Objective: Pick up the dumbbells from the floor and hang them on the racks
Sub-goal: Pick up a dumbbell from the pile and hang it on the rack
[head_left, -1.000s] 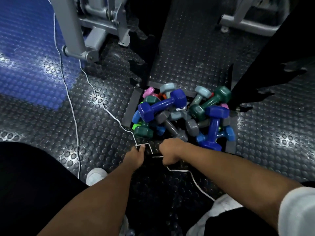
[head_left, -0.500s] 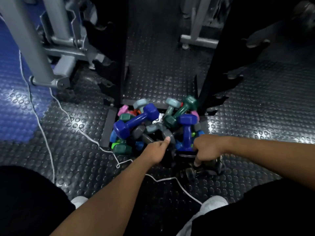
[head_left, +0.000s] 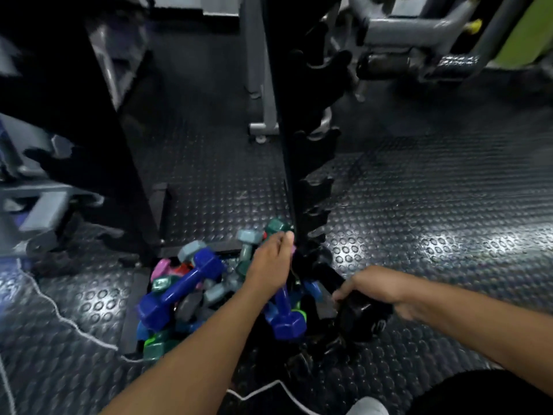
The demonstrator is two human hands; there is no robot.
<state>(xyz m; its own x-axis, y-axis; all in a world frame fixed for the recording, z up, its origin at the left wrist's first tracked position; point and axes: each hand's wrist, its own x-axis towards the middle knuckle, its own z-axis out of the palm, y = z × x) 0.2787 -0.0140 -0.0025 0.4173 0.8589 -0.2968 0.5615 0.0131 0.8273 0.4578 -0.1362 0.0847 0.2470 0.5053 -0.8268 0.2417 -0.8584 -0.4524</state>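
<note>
left rack (head_left: 89,121) blurred; black dumbbell (head_left: 359,316) (handle hidden) under right hand (head_left: 380,290).

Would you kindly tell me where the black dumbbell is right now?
In the head view, the black dumbbell is lower right of centre, gripped by the right hand, beside the colourful dumbbell pile.

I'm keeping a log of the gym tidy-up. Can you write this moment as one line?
right hand: grips black dumbbell | left hand: over pile, grip unclear | rack: hooks bare
</note>
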